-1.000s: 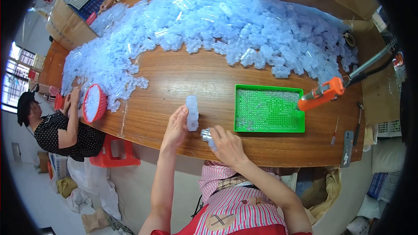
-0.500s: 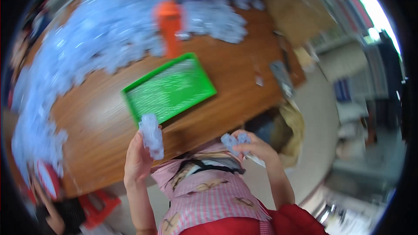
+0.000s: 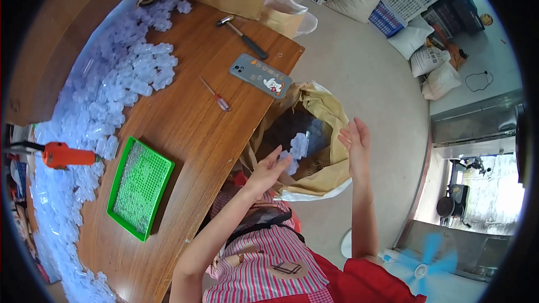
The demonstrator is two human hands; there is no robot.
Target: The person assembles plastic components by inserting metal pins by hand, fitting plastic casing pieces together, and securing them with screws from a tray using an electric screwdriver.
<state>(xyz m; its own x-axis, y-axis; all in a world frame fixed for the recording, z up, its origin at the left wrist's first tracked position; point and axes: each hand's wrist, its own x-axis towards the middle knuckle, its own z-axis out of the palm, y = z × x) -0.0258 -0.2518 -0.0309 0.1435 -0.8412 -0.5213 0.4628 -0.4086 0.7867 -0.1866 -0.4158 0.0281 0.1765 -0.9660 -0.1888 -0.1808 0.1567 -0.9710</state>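
My left hand (image 3: 267,173) reaches over a large open sack (image 3: 337,177) with a tan lining, its fingers stretched apart. Right at those fingertips, over the sack's mouth, are several clear bluish plastic pieces (image 3: 299,146); they look loose rather than gripped. My right hand (image 3: 356,140) is raised by the sack's right rim, with fingers spread and nothing in them. Deep in the sack the contents are dark and hard to make out.
A wooden table (image 3: 191,151) carries a heap of similar plastic pieces (image 3: 92,112), a green tray (image 3: 168,164) of small shiny parts, a screwdriver (image 3: 216,96), a phone (image 3: 259,75) and a hammer (image 3: 245,37). An orange power driver (image 3: 68,156) is at left. A blue fan (image 3: 421,269) stands lower right.
My view has swung right, from the table to the sack. Both hands held plastic pieces before; now both are open at the sack, with pieces loose beside my left fingertips.
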